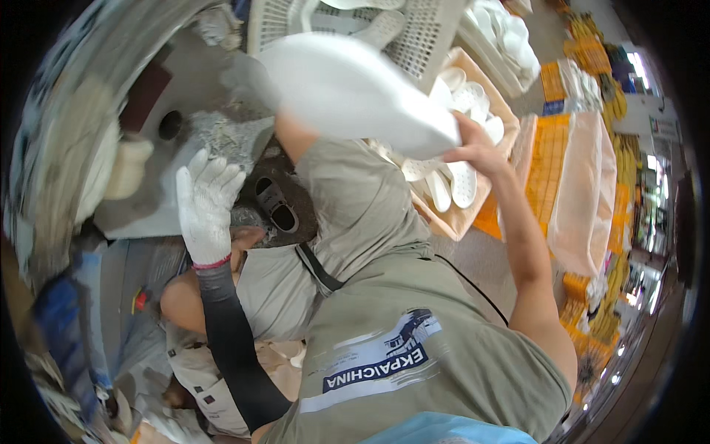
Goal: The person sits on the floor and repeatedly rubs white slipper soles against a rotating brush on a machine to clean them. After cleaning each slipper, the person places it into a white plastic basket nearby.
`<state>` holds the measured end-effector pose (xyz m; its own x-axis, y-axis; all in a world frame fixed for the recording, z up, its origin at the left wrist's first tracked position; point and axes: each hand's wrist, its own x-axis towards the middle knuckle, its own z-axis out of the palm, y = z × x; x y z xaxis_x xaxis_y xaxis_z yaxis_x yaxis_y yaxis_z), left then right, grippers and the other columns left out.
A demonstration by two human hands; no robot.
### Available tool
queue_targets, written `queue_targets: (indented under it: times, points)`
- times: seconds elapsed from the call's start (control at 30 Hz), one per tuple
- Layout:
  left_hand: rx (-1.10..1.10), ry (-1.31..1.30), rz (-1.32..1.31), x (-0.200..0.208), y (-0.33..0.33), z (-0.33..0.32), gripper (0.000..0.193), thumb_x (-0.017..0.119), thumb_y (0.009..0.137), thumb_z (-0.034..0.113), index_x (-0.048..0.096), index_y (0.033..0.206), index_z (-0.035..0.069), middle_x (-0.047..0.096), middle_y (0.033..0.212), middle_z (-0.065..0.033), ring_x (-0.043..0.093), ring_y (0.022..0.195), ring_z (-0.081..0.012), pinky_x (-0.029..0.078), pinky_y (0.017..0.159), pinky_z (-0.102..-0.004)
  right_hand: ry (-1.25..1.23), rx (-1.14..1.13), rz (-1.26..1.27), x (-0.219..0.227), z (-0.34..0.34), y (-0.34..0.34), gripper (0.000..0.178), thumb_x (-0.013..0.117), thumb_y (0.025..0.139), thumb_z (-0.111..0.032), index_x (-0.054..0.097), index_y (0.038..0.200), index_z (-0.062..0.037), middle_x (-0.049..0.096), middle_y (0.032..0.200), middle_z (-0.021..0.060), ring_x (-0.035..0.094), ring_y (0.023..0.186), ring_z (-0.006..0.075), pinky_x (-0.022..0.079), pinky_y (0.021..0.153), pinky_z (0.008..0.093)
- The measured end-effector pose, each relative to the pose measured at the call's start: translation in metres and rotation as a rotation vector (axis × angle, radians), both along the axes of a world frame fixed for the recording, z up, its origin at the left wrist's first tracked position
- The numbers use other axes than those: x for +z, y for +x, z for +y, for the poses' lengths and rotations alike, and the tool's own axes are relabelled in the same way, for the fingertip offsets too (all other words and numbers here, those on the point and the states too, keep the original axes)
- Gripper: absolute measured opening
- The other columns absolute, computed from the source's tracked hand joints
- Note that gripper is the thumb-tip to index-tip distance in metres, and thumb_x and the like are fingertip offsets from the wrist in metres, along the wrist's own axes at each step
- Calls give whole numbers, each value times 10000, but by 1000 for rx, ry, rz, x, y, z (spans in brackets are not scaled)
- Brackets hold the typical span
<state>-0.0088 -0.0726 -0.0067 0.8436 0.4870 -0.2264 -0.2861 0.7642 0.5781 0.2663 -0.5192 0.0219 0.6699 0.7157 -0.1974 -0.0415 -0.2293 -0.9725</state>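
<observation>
My right hand (477, 148) is bare and closed on one end of a large white sole-shaped piece (347, 92). The piece is smeared by motion, so its surface detail is lost. It spans the space over my knee and hides part of the baskets behind it. Off to the left, my left hand (210, 207) wears a white knit glove with a red cuff. Its fingers are stretched out, and it holds nothing. A pale dusty heap (214, 137) lies just beyond that glove.
A lined crate (462, 226) at the right holds several white perforated shoes (464, 183). A beige perforated basket (421, 44) stands at the far side with white pieces inside. Farther right are orange crates (547, 177). A dark sandal (276, 203) is near my legs.
</observation>
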Motion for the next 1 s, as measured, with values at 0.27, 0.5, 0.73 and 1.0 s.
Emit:
queue_targets:
  times: [0.27, 0.5, 0.73, 1.0]
  points:
    - [-213, -57, 438, -51, 25, -6, 521, 499, 1080, 437, 551, 1365, 4, 668, 1144, -160, 677, 999, -301, 569, 931, -478, -1058, -51, -472, -116, -121, 43, 578, 811, 828, -151, 590, 1352, -49, 618, 1330, 227, 593, 1220, 372, 499, 1014, 444]
    - [-119, 6, 778, -84, 42, 3, 682, 560, 1040, 471, 431, 1474, -38, 496, 1393, -275, 583, 1177, -376, 517, 1012, -496, -926, -108, -748, -222, -36, 101, 492, 674, 937, -364, 564, 1257, -6, 714, 1017, 270, 692, 911, 434, 528, 834, 520]
    - [-159, 43, 811, -104, 36, 1, 497, 616, 1021, 420, 591, 1247, -22, 679, 975, -157, 699, 819, -294, 618, 744, -441, -1479, 290, -366, -116, 23, 110, 330, 818, 806, -306, 763, 922, -1, 738, 781, 151, 738, 738, 277, 582, 681, 391]
    - [-193, 22, 847, -108, 42, -11, 400, 674, 991, 362, 630, 1199, 24, 679, 980, -142, 689, 835, -277, 595, 736, -423, -313, -213, -256, -209, 339, 259, 1072, 789, 819, -566, 333, 1508, 116, 413, 1540, 330, 533, 1340, 403, 486, 1075, 457]
